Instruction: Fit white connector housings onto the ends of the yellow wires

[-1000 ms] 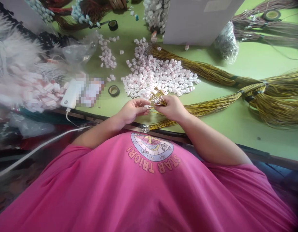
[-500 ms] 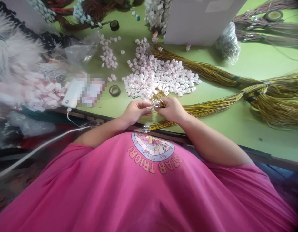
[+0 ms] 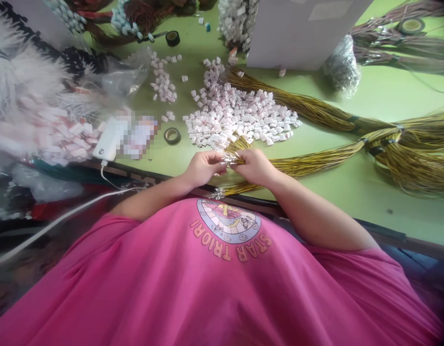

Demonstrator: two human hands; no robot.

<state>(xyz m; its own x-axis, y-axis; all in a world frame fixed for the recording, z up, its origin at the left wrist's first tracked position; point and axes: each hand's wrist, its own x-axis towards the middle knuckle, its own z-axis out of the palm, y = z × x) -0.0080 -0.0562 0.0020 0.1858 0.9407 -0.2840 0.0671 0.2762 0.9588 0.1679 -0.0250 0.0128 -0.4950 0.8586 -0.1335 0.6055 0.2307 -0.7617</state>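
Observation:
Thin yellow-green wires (image 3: 308,164) with silvery metal ends run across the table in a bundle, and my right hand (image 3: 256,166) is closed around them near those ends. My left hand (image 3: 203,168) is pinched at the silvery tips; what lies between its thumb and finger is too small to make out. Just beyond both hands spreads a heap of small white connector housings (image 3: 240,113) with pinkish marks. Below the hands, more silvery wire ends (image 3: 219,193) lie at the table's front edge.
A second wire bundle (image 3: 308,105) lies behind, tied with dark tape. A tape roll (image 3: 172,136) and a white power bank (image 3: 110,139) with a cable sit to the left. A pale box (image 3: 301,36) and a clear plastic-wrapped bundle (image 3: 342,67) stand at the back.
Both hands stay nearly in place at the wire ends. The left thumb and finger have shifted slightly at the tips, and the whole view has moved a little.

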